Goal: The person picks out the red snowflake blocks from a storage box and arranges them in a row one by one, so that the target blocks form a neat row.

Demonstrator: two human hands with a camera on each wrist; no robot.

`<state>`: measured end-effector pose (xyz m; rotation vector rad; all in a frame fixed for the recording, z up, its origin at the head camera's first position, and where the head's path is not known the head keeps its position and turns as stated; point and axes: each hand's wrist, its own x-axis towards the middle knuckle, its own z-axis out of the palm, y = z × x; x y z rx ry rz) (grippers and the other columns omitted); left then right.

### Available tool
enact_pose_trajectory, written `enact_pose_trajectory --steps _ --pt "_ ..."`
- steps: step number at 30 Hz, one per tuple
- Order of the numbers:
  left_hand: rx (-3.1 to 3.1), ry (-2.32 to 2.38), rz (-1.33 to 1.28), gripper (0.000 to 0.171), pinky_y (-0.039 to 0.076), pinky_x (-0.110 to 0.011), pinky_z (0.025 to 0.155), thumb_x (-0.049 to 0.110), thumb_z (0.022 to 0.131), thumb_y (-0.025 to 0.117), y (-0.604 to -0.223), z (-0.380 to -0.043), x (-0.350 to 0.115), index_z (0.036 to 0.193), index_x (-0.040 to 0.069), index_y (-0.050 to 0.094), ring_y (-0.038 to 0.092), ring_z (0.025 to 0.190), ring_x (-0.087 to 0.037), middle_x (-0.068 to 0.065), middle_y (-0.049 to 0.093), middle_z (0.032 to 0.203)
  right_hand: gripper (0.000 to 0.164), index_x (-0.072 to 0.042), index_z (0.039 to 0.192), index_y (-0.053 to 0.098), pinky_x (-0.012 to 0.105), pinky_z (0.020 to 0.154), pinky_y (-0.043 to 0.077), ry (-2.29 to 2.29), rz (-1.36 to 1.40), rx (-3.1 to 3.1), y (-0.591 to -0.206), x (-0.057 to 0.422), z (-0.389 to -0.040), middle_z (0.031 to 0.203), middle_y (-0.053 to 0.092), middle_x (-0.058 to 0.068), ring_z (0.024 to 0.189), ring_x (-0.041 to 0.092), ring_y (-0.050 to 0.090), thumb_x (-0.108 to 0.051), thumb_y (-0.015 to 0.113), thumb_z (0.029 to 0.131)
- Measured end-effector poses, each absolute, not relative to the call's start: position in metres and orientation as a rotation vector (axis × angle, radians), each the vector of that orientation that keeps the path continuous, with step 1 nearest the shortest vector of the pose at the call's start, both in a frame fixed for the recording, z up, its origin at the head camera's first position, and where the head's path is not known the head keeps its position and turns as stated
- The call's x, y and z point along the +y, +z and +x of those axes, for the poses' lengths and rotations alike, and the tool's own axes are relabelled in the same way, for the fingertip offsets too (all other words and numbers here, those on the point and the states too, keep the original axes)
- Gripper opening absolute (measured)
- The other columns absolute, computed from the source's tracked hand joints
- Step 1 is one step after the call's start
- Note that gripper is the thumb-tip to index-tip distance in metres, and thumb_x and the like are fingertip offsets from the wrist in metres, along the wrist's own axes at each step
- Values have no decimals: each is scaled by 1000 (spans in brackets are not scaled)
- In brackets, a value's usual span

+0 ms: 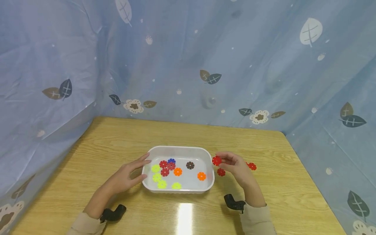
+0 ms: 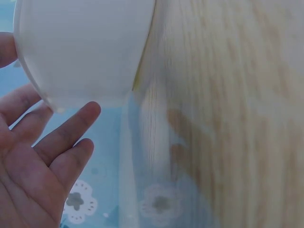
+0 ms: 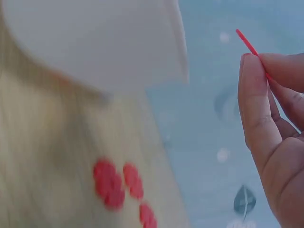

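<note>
My right hand [image 1: 237, 167] pinches a red snowflake disc [image 1: 216, 160] between thumb and fingertips, just off the right end of a white tray [image 1: 176, 190]. Edge-on, the same disc appears as a thin red line in the right wrist view. At the tray's left end my left hand [image 1: 127, 177] has its fingers spread, with fingertips and thumb at the rim. Inside the tray lie several notched discs: yellow ones [image 1: 162, 184], dark red ones [image 1: 164, 172], orange ones [image 1: 201, 176], a blue one [image 1: 171, 161] and a brown one [image 1: 190, 165].
More red discs [image 1: 252, 166] lie on the wooden table [image 1: 132, 133] beside and behind the right hand, partly covered by it. A single red disc [image 1: 221, 172] is near the tray's right end. Blue leaf-patterned cloth [image 1: 182, 65] surrounds the table's back and sides.
</note>
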<state>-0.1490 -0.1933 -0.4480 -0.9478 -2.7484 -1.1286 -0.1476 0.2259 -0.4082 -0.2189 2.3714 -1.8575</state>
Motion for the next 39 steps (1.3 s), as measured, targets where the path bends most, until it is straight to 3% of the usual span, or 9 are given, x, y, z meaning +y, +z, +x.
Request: enact_pose_trajectory --steps 4,7,14,18,23,27,34,39 --pt "-2745 -1104 -962 49 38 -51 105 28 90 64 -447 -150 -192 136 13 52 38 136 -30 -5 34 153 40 7 123 55 18 80 53 -1930 -133 2367 -418 246 -141 109 63 -6 94 8 59 -4 66 85" --pt "-2745 -1090 -967 49 38 -49 106 28 90 65 -447 -151 -191 135 12 53 39 135 -30 -5 34 153 39 12 123 52 19 80 55 -2015 -143 2307 -427 257 -139 106 65 -6 94 7 61 0 63 87" --pt "-2752 -1079 -962 49 37 -50 106 28 90 65 -446 -152 -191 135 12 53 39 136 -30 -5 34 153 44 17 126 47 21 81 55 -1990 -48 2273 -441 272 -139 108 64 1 93 7 62 3 60 87" --pt "-2753 -1074 -961 49 37 -51 106 29 90 64 -444 -151 -191 135 11 53 39 136 -30 -6 34 153 43 13 128 49 22 79 54 -1886 79 2330 -445 276 -139 112 61 7 92 7 59 4 59 87" --pt "-2758 -1075 -951 49 37 -43 108 30 90 65 -444 -150 -192 134 12 54 39 135 -29 -5 35 152 39 6 125 57 19 76 50 -1686 170 2458 -448 278 -140 118 61 15 92 6 55 -1 62 87" --pt "-2761 -1078 -940 49 38 -43 108 30 90 64 -445 -150 -193 135 13 53 39 136 -29 -4 35 153 35 4 121 61 20 68 48 -1551 152 2554 -450 278 -142 116 63 19 85 8 54 -1 62 87" --pt "-2762 -1102 -932 49 38 -53 105 27 89 65 -445 -149 -193 135 12 53 39 136 -30 -5 35 153 34 6 121 60 22 51 43 -1443 151 2602 -446 271 -140 105 66 20 68 12 51 4 59 87" --pt "-2770 -1120 -924 49 37 -54 105 25 90 65 -445 -149 -192 135 12 53 38 136 -32 -6 34 153 32 7 120 60 23 62 49 -1369 125 2662 -442 273 -138 114 64 23 86 21 61 1 59 88"
